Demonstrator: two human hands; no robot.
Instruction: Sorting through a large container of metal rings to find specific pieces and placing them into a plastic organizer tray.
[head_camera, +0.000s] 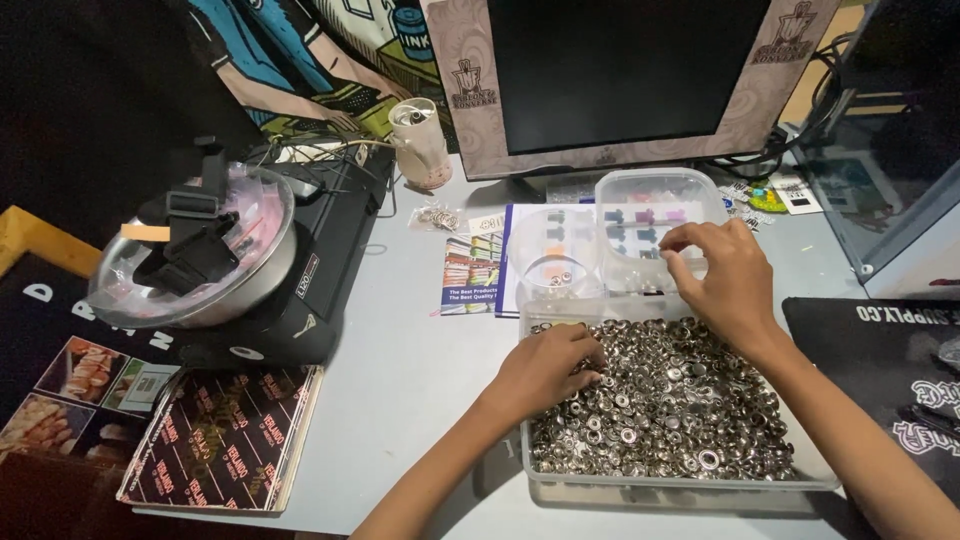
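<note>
A clear plastic tray (560, 478) sits on the grey desk, filled with several small silver metal snap buttons (680, 410). My left hand (548, 368) rests knuckles-up on the left part of the pile, fingers curled down into the pieces. Held above the tray's far edge, my right hand (722, 278) has its fingertips pinched together near the rim of a clear lidded box (655, 205); whether a piece is pinched there I cannot tell. A small round clear cup (553, 262) with a few metal pieces stands just behind the tray.
A dark monitor (620, 80) stands at the back. Left of it are a can-shaped cup (420, 140) and a black machine (310, 270) with a clear bowl (190, 250) holding a black strap. A leaflet (472, 272), patterned boards (225, 440) and a black mat (880, 360) lie around.
</note>
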